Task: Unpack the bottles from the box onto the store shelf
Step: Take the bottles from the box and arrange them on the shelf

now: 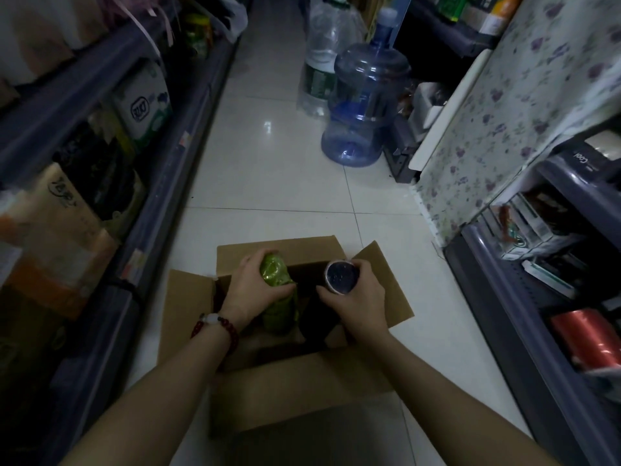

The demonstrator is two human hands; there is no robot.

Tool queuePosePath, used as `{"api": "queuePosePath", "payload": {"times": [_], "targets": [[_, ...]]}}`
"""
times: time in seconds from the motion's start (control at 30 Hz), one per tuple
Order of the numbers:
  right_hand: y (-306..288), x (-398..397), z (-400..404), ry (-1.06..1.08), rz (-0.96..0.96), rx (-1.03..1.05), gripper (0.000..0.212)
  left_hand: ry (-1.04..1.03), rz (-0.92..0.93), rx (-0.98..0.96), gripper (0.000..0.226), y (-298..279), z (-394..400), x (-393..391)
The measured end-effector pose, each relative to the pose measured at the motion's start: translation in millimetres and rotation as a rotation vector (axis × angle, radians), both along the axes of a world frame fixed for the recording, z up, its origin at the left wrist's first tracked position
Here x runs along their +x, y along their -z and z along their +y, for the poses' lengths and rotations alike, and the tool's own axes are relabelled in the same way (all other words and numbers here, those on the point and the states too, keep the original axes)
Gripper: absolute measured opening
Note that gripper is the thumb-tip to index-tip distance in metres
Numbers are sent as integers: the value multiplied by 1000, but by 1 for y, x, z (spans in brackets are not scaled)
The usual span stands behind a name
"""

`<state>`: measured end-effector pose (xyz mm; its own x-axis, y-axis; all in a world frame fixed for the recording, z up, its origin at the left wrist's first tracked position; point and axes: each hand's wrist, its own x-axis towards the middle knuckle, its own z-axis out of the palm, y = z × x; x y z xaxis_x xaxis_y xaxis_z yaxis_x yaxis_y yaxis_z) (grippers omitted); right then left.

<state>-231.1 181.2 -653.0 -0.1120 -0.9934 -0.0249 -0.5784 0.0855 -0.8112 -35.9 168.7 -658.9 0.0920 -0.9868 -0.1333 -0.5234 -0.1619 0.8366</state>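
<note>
There is one view only, from the person's head: it looks forward and steeply down, close above the open brown cardboard box (302,391) on the white tiled floor (268,183).

A small shop, seen down a narrow aisle: stocked shelves (111,183) of packaged goods run along the left, a rack (551,250) of boxed items along the right, and large water jugs (364,105) stand on the white tiled floor (268,176) ahead of the fingers.

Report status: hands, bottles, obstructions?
Left hand grips green bottle; right hand grips dark-capped bottle. Both still over open box. Nothing blocking.
</note>
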Motion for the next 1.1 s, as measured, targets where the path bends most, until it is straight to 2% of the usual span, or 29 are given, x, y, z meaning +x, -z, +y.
{"api": "queuePosePath", "payload": {"times": [0.2,0.37,0.63,0.83,1.1], "targets": [[-83,2,-12,23,-40,24,65,-120,-14,43,86,-83,-2,0],[-173,2,-12,37,-77,35,65,-135,-61,42,77,-179,-4,-3],[-352,-20,-15,109,-142,44,72,-87,-19,43,81,-362,-10,-27],[-495,-56,-26,90,-134,-10,57,-61,61,-9,82,-503,-29,-61],[-667,-125,-50,85,-170,-128,55,103,218,-42,94,-678,-66,-122]]}}
